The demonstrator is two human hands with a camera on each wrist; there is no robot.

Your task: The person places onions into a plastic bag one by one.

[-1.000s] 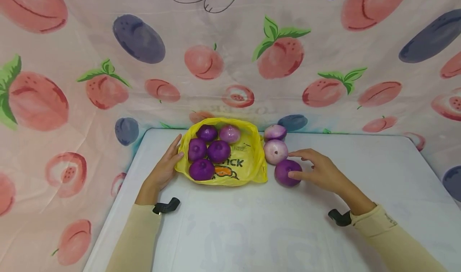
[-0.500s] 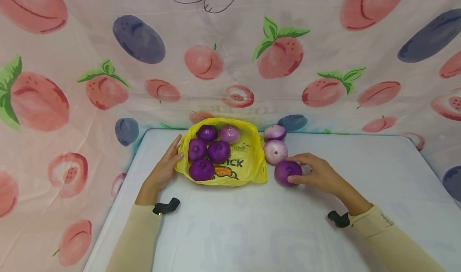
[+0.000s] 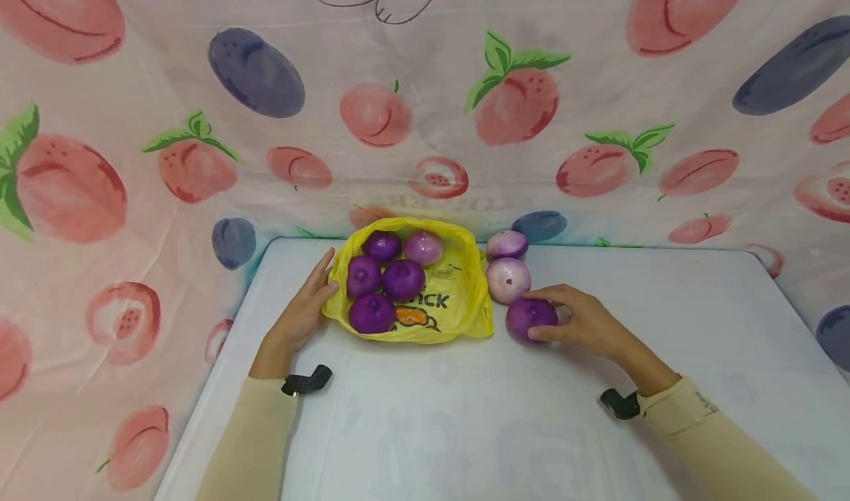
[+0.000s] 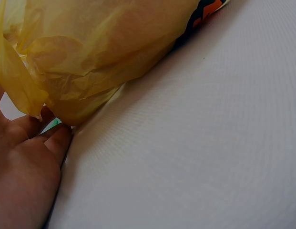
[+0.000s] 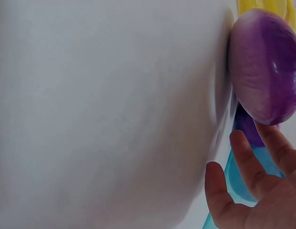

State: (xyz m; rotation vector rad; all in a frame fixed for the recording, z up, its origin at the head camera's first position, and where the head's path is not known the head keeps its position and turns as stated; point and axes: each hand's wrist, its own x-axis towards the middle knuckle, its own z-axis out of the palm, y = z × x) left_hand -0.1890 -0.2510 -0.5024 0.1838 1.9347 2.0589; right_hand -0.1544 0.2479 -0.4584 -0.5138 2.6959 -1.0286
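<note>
My right hand (image 3: 581,320) has its thumb and index finger round opposite sides of a purple onion (image 3: 529,315) on the table. In the right wrist view that onion (image 5: 262,67) looks glossy, and the remaining fingers (image 5: 245,157) stand apart from it. Two paler onions lie in a row beyond it: a whitish one (image 3: 508,280) and a half-purple one (image 3: 508,243). My left hand (image 3: 304,309) lies along the left side of a wide-open yellow plastic bag (image 3: 474,287), fingers extended, thumb at the rim. Inside the bag several onions (image 3: 403,279) sit toward its left.
A white-covered table (image 3: 425,412) carries everything. Fruit-printed cloth (image 3: 425,117) hangs along its back and left edges. The bag's right wall stands close beside the row of loose onions. Each wrist wears a black camera mount (image 3: 620,403).
My right hand has moved slightly left and closed its thumb and index finger nearer round the nearest loose onion. The left hand and the bag have stayed in place.
</note>
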